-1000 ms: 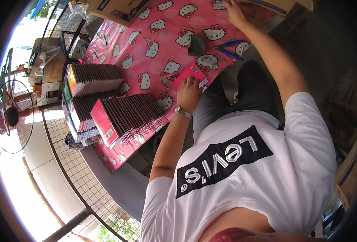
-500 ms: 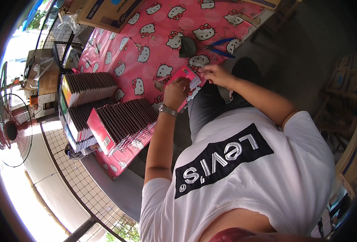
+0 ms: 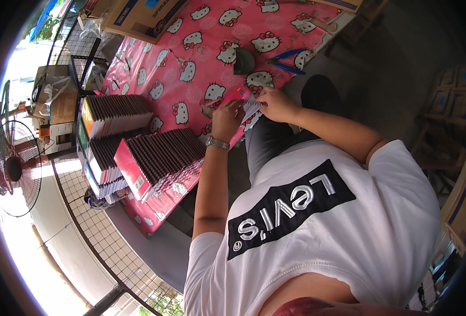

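Note:
A small pink-covered spiral notebook (image 3: 238, 94) is tilted over the near edge of the table, its white pages and coil edge showing between my hands. My left hand (image 3: 227, 119), with a metal watch at the wrist, grips its left side with bent fingers. The fingertips of my right hand (image 3: 277, 105) are pinched at the coil edge on the right; the palm hides part of what they hold. Just beyond lies a pair of blue-handled pliers (image 3: 288, 62). A dark grey-green, cup-like object (image 3: 244, 61) stands beside the pliers.
Spiral notebooks stand in a pink-covered stack (image 3: 156, 160) and a mixed-colour stack (image 3: 118, 113) on the table's left. A pink patterned cloth (image 3: 196, 79) covers the table. Cardboard boxes (image 3: 143, 18) sit at the far edge. A fan (image 3: 14, 168) and wire mesh are farther left.
My right hand has moved slightly left and in against the notebook's coil edge. The notebook has tipped, showing more of its pages and coil. My left hand has shifted a little.

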A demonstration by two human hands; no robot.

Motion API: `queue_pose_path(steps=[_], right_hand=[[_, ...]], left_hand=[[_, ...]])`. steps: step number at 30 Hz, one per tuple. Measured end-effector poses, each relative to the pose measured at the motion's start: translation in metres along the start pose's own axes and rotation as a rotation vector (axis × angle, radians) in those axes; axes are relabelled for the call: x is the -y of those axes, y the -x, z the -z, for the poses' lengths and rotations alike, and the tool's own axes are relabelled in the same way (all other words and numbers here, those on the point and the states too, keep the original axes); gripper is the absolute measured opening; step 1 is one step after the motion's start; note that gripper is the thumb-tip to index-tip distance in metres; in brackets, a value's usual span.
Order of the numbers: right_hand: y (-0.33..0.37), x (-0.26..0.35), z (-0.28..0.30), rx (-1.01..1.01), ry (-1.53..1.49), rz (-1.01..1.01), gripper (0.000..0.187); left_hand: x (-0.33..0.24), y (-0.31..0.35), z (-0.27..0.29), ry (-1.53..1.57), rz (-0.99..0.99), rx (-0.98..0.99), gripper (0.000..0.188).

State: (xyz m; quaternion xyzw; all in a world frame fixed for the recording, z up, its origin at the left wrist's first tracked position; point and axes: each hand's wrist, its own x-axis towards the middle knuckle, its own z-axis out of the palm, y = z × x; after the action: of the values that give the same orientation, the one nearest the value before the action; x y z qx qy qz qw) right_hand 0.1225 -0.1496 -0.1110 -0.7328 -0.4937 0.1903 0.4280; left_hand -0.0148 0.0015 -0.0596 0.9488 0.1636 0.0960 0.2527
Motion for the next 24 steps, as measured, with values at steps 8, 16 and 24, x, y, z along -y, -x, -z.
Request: queue_pose_path(steps=[8,16,24], right_hand=[[-0.004,0.018,0.004,-0.019,-0.001,0.050,0.016],[-0.021,0.016,0.015,-0.058,-1.359,-0.860,0.014],[-0.028,0.021,0.034,0.046,-1.591,-0.936,0.030]], left_hand=[[0.000,0.004,0.002,0.023,0.051,0.024,0.023],[0.002,0.008,-0.013,-0.007,-0.064,-0.072,0.028],[0.000,-0.004,-0.012,0.004,0.091,-0.028,0.029]])
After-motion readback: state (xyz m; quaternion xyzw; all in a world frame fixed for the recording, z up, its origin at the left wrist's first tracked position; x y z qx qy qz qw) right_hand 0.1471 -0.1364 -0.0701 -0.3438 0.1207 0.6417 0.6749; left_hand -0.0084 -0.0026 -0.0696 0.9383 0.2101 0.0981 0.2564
